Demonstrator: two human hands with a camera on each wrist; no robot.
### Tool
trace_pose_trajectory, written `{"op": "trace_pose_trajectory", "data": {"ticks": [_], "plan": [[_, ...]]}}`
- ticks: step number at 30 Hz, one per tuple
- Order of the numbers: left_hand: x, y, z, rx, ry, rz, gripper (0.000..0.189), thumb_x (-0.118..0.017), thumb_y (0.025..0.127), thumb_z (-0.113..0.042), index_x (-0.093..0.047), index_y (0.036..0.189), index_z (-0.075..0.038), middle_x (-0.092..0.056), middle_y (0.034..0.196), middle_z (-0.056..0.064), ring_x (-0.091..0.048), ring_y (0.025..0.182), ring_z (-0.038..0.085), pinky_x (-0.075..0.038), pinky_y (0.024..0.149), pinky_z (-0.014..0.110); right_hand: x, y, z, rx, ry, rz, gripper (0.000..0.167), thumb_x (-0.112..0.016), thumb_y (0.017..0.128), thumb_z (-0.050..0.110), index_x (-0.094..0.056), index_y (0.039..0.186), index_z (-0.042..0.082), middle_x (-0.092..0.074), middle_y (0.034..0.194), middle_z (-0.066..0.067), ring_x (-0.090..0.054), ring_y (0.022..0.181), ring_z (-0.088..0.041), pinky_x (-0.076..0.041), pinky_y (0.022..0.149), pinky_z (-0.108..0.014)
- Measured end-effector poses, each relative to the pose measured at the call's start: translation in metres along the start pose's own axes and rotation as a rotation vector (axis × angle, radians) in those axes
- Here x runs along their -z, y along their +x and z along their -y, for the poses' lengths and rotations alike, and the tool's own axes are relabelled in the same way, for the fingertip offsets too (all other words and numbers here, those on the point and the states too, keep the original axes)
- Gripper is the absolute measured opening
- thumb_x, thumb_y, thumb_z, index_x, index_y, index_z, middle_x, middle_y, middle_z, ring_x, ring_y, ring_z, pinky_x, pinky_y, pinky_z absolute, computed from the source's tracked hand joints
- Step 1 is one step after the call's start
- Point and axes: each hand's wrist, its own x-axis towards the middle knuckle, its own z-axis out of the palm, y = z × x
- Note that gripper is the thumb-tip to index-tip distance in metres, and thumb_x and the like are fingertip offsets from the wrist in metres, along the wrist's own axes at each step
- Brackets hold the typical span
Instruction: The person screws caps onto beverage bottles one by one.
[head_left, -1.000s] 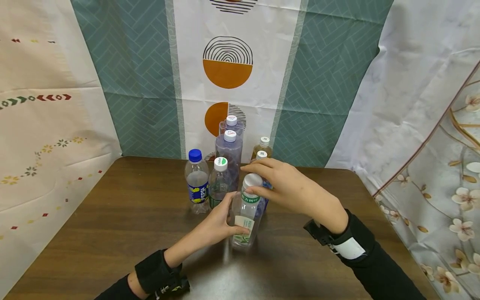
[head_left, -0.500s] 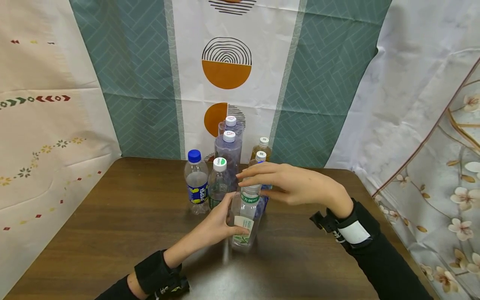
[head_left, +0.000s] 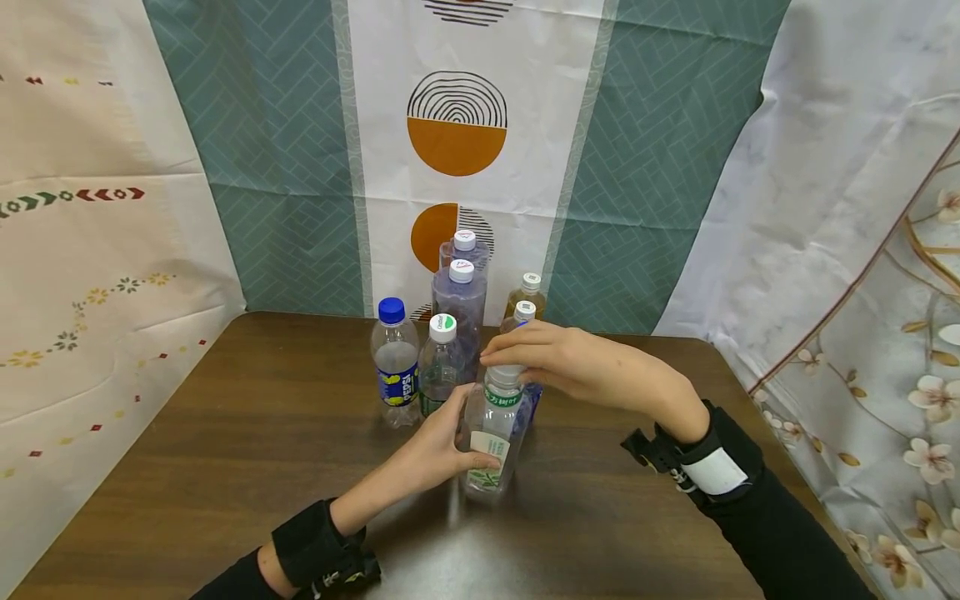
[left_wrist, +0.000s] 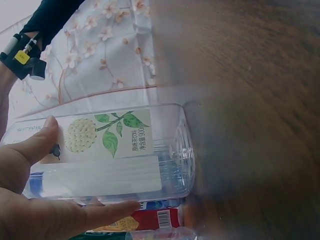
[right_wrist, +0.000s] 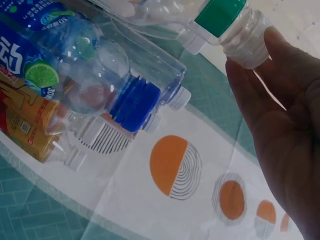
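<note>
A large clear plastic drink bottle with a green neck band stands upright on the table. My left hand grips its body from the left, thumb across the pale label. In the left wrist view the bottle lies between thumb and fingers, and its label bears a white flower and green leaves. My right hand is over the white bottle cap from the right. The right wrist view has thumb and fingers of the right hand on opposite sides of the cap, pinching it.
Close behind stand a blue-capped Pepsi bottle, a white-capped clear bottle and a tall purplish bottle with another behind it. An amber bottle and a white-capped bottle stand partly behind the right hand. Cloths hang around the table.
My right hand lifted its fingers off around the cap, shifted slightly right, and came back onto the cap. The left hand and the bottle have stayed in place.
</note>
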Motion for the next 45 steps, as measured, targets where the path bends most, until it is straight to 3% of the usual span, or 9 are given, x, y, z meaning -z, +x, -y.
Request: {"op": "trace_pose_trajectory", "data": {"ticks": [7,15,20,25,30,33,36,40,45], "plan": [[0.000,-0.001,-0.001,-0.047,-0.027,0.006,0.093,-0.087,0.083,-0.019,-0.027,0.153,-0.007,-0.053,0.142,0.014,-0.055,0.127,0.031,-0.050,0.102,0.052,0.000,0.002,0.005,-0.039,0.001,-0.009,0.043,-0.067,0.097,0.003,-0.059,0.139,0.009,-0.062,0.139,-0.001,-0.054,0.130,-0.022,-0.050,0.104,-0.038],[-0.001,-0.001,-0.002,-0.044,-0.028,0.020,0.093,-0.086,0.084,-0.019,-0.025,0.153,-0.007,-0.048,0.146,0.014,-0.051,0.132,0.032,-0.045,0.107,0.055,-0.008,-0.005,0.005,-0.033,0.002,-0.088,0.046,-0.068,0.097,0.005,-0.059,0.142,0.011,-0.060,0.142,0.001,-0.052,0.133,-0.018,-0.050,0.104,-0.034],[-0.001,-0.001,-0.003,-0.051,-0.024,0.029,0.093,-0.085,0.085,-0.022,-0.024,0.154,-0.008,-0.047,0.147,0.015,-0.050,0.132,0.033,-0.045,0.106,0.057,-0.019,-0.012,0.003,0.014,0.005,-0.201,0.049,-0.069,0.095,0.000,-0.058,0.142,0.009,-0.057,0.145,-0.005,-0.052,0.134,-0.022,-0.051,0.104,-0.036],[-0.002,-0.003,-0.003,-0.051,-0.041,0.028,0.094,-0.085,0.085,-0.019,-0.023,0.154,-0.006,-0.048,0.145,0.018,-0.051,0.130,0.036,-0.044,0.105,0.060,-0.041,-0.019,0.004,0.032,-0.008,-0.379,0.048,-0.073,0.093,0.003,-0.060,0.139,0.006,-0.057,0.143,-0.011,-0.053,0.131,-0.026,-0.051,0.101,-0.029],[-0.003,-0.004,-0.004,-0.052,-0.041,0.014,0.094,-0.086,0.083,-0.017,-0.024,0.154,-0.006,-0.048,0.145,0.019,-0.052,0.130,0.036,-0.045,0.104,0.060,-0.068,-0.035,0.008,-0.111,-0.034,-0.561,0.038,-0.063,0.102,0.017,-0.060,0.139,0.007,-0.057,0.142,-0.010,-0.055,0.129,-0.026,-0.044,0.107,-0.021],[-0.003,-0.004,-0.005,-0.035,-0.028,0.007,0.095,-0.087,0.083,-0.019,-0.024,0.154,-0.006,-0.047,0.146,0.018,-0.051,0.131,0.036,-0.045,0.105,0.059,-0.084,-0.047,0.006,-0.216,-0.070,-0.614,0.041,-0.070,0.096,0.007,-0.061,0.137,0.008,-0.059,0.139,-0.009,-0.057,0.126,-0.025,-0.046,0.105,-0.021],[-0.004,-0.005,-0.006,-0.016,-0.019,0.003,0.096,-0.087,0.083,-0.020,-0.024,0.154,-0.006,-0.046,0.148,0.018,-0.049,0.133,0.036,-0.044,0.106,0.060,-0.099,-0.059,-0.002,-0.253,-0.126,-0.605,0.047,-0.075,0.086,-0.005,-0.065,0.130,0.006,-0.062,0.133,-0.009,-0.059,0.121,-0.026,-0.052,0.098,-0.031],[-0.003,-0.006,-0.006,-0.002,-0.001,0.004,0.097,-0.087,0.083,-0.023,-0.024,0.155,-0.006,-0.044,0.150,0.018,-0.047,0.136,0.038,-0.042,0.107,0.062,-0.119,-0.077,-0.017,-0.282,-0.191,-0.524,0.039,-0.075,0.085,-0.007,-0.069,0.122,0.004,-0.064,0.126,-0.011,-0.061,0.115,-0.028,-0.055,0.091,-0.044],[-0.003,-0.007,-0.005,0.002,-0.037,0.019,0.097,-0.086,0.084,-0.021,-0.022,0.156,-0.006,-0.042,0.151,0.019,-0.046,0.137,0.037,-0.045,0.106,0.058,-0.136,-0.091,-0.031,-0.314,-0.219,-0.424,0.033,-0.074,0.084,-0.008,-0.070,0.116,0.002,-0.066,0.120,-0.014,-0.064,0.106,-0.029,-0.057,0.085,-0.044]]}}
